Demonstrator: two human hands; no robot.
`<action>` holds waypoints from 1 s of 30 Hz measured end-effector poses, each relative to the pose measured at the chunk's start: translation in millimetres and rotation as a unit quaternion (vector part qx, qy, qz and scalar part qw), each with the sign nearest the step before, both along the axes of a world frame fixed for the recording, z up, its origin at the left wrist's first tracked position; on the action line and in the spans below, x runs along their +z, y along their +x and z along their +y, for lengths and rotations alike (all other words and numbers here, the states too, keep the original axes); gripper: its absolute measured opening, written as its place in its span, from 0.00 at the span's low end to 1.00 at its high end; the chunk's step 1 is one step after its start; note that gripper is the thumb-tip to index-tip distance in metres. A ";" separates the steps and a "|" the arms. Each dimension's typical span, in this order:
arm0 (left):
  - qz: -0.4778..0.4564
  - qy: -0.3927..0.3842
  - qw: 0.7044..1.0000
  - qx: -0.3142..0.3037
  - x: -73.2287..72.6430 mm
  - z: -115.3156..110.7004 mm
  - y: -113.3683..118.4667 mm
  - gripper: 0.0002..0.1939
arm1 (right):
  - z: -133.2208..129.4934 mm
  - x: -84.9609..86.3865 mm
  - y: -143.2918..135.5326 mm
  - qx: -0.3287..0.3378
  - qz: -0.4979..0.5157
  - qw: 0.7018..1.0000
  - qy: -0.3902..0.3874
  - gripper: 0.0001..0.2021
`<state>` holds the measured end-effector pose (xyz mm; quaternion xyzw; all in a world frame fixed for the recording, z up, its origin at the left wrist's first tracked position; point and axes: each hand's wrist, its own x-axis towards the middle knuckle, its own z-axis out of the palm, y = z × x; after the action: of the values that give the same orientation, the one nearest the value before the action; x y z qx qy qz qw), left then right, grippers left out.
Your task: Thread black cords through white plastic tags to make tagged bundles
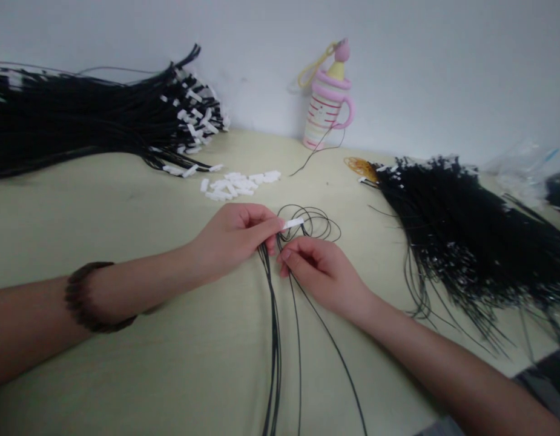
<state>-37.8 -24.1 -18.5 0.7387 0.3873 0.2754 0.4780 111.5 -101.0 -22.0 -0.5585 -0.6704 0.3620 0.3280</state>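
Note:
Near the middle of the head view, my left hand (246, 233) pinches a white connector (293, 223) and the black wires (274, 339) that hang down toward the front edge. My right hand (322, 269), just right of it, has thumb and forefinger closed on thin black wires (334, 342); two strands run down from its fingertips. Thin wire loops (322, 221) lie on the table behind the right hand, close to the connector. The exact grip between the two sets of fingertips is partly hidden.
A pile of small white connectors (234, 185) lies behind my left hand. Black wire bundles with white ends (102, 115) fill the back left. Another dark wire bundle (470, 230) spreads at the right. A pink and white cup-shaped object (325, 109) stands against the wall.

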 end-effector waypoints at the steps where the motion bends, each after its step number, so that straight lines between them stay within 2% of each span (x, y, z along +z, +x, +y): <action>1: 0.008 -0.001 1.000 0.003 0.6 0.1 -0.3 0.15 | -0.8 0.5 0.8 0.002 -0.015 1.000 0.016 0.11; 5: 0.003 -0.031 0.999 0.011 3.0 0.8 -0.7 0.16 | -1.4 4.4 8.1 -0.009 -0.030 0.999 0.033 0.11; 8: -0.042 -0.074 0.996 0.019 3.9 2.1 0.2 0.15 | -0.2 11.5 17.8 -0.020 0.044 0.998 -0.026 0.05; 11: -0.071 -0.112 0.991 0.036 4.4 3.3 1.1 0.13 | -0.5 21.6 29.5 -0.006 0.120 0.992 -0.042 0.12; 13: -0.079 -0.132 0.987 0.044 4.3 3.7 1.1 0.12 | -1.8 28.4 38.1 -0.024 0.115 0.993 0.013 0.12; 17: -0.079 -0.133 0.987 0.045 2.1 4.4 -0.1 0.12 | -4.3 44.9 65.1 -0.111 0.073 0.983 0.127 0.10; 20: -0.087 -0.133 0.986 0.040 -0.2 5.6 -0.5 0.12 | -3.6 62.1 96.4 -0.180 0.066 0.962 0.195 0.11; 23: -0.097 -0.144 0.984 0.038 -0.5 6.7 0.1 0.12 | 0.5 71.6 117.6 -0.252 0.114 0.928 0.250 0.11; 25: -0.098 -0.151 0.983 0.042 0.2 6.7 0.6 0.12 | 3.0 66.7 114.3 -0.284 0.147 0.904 0.283 0.08; 27: -0.097 -0.155 0.982 0.044 0.7 6.3 0.4 0.12 | 3.2 53.9 97.1 -0.281 0.127 0.902 0.303 0.05; 30: -0.099 -0.151 0.983 0.036 -0.1 5.7 -0.8 0.12 | -1.3 31.0 60.7 -0.194 -0.044 0.950 0.240 0.06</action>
<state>-38.6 -18.5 -18.7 0.6122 0.4018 0.3028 0.6100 172.2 -102.4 9.0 -0.5978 -0.6300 0.0954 0.4865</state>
